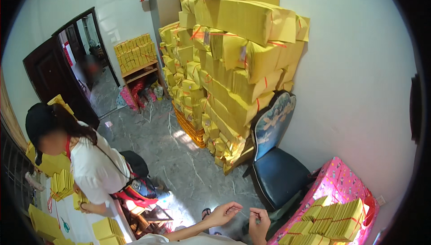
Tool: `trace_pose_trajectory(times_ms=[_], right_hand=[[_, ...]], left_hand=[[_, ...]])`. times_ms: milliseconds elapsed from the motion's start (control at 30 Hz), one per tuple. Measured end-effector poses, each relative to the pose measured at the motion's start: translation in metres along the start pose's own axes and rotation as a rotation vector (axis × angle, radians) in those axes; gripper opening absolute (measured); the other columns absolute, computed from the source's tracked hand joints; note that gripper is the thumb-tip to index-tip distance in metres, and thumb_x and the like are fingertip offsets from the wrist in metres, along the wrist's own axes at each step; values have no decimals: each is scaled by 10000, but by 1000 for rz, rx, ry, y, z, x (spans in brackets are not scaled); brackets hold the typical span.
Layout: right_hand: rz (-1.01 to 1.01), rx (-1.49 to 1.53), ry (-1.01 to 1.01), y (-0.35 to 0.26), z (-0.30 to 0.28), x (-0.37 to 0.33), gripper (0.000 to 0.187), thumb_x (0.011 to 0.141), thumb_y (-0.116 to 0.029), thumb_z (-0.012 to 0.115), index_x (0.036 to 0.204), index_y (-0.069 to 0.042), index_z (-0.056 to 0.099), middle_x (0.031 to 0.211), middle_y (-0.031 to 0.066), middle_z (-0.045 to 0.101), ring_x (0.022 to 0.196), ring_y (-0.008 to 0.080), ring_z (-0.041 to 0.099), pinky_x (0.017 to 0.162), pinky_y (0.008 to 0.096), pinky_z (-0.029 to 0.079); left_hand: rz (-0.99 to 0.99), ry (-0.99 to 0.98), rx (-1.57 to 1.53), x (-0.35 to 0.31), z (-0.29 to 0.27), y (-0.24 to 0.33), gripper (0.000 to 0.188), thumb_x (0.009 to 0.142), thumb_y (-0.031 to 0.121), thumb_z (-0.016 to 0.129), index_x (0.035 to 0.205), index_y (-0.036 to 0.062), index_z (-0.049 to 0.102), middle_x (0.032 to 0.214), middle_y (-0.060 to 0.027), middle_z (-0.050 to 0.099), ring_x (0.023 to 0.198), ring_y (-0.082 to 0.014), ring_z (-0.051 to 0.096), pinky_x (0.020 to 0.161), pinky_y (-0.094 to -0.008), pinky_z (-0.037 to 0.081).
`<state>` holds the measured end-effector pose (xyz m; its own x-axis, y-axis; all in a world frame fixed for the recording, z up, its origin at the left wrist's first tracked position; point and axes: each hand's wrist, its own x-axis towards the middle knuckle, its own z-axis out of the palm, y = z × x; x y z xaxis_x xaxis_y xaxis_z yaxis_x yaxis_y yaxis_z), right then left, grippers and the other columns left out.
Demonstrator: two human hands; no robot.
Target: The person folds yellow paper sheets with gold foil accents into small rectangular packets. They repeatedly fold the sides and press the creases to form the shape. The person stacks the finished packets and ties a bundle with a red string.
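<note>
My left hand [224, 214] reaches in from the lower edge, its fingers curled together toward the right. A short gap away, my right hand [259, 223] is raised with its fingers bent in. Both look closed; whatever thin thing they may hold is too small to make out. Just right of my right hand, several tied bundles of yellow paper [339, 220] lie on a pink patterned box [330, 177].
A dark chair [280, 173] stands by tall stacks of wrapped yellow paper [233, 74]. At left, a person [96, 164] in a white top handles yellow bundles at a white table [83, 220]. Behind are a small wooden stand [141, 74] and an open doorway [96, 83].
</note>
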<state>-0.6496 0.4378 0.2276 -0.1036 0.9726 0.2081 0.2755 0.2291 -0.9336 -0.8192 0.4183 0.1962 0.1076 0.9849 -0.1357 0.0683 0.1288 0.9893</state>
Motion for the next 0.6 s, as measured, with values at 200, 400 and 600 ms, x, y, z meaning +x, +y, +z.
trace_pose_trajectory(times_ms=[200, 400, 600], right_hand=[[-178, 0, -73, -36, 56, 118, 117, 801, 46, 580, 890, 11, 648, 846, 84, 614, 773, 136, 596, 691, 238, 475], [-473, -136, -114, -115, 73, 250, 112, 775, 42, 610, 873, -1, 642, 857, 127, 633, 791, 240, 626, 713, 306, 487], [-821, -183, -146, -216, 82, 372, 144, 773, 51, 596, 897, -12, 633, 854, 115, 628, 803, 240, 613, 724, 314, 483]], left_hand=[[107, 45, -11, 71, -102, 42, 250, 928, 135, 531, 1160, 47, 560, 1017, -41, 618, 957, -90, 558, 861, -247, 442], [418, 238, 269, 165, -215, 125, 194, 907, 94, 546, 1087, 43, 600, 971, -27, 624, 840, -91, 574, 756, -251, 471], [749, 527, 486, 250, -324, 224, 238, 876, 85, 558, 1108, 34, 577, 989, -47, 626, 870, -122, 589, 770, -260, 478]])
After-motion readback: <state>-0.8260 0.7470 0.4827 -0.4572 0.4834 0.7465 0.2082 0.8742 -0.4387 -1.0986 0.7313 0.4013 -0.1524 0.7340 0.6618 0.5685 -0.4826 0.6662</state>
